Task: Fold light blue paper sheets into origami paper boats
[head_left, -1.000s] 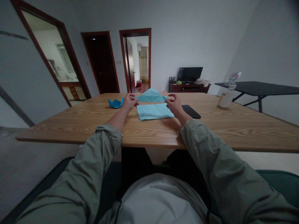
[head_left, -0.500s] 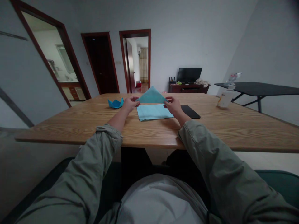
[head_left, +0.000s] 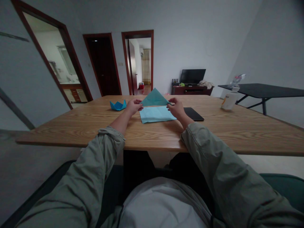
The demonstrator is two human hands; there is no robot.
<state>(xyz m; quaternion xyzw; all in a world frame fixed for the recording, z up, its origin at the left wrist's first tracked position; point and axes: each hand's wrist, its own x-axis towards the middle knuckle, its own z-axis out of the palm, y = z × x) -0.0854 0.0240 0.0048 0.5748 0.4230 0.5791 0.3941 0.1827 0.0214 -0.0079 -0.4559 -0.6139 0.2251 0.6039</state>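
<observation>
Far left there's a doorway with a dark red wooden frame (head_left: 52,60), a mirror (head_left: 66,58) showing inside, then a shut dark brown wooden door (head_left: 102,65). The big wood-grain table (head_left: 152,136) runs nearly the whole width of the view. On its left part sits a bright blue folded paper piece with pointy corners (head_left: 118,105), just beside the left hand (head_left: 133,107). That hand's pinched on the left corner of a teal triangle of folded paper (head_left: 155,97), which is point-up over the table; can't tell if its bottom edge touches anything. Behind it, an open doorway shows a beige curtain (head_left: 146,68). Nearer lies a flat pale blue paper sheet (head_left: 156,114). The right hand (head_left: 176,107), well apart from the left, is clamped on the triangle's right corner. Next, a flat black rectangular object (head_left: 194,114), and against the back wall a black flat-screen TV (head_left: 193,76) on a dark red-brown wooden cabinet (head_left: 192,90). Further right: a white plastic bottle (head_left: 229,100) on the wood, and a separate black-topped table (head_left: 263,90) beyond.
</observation>
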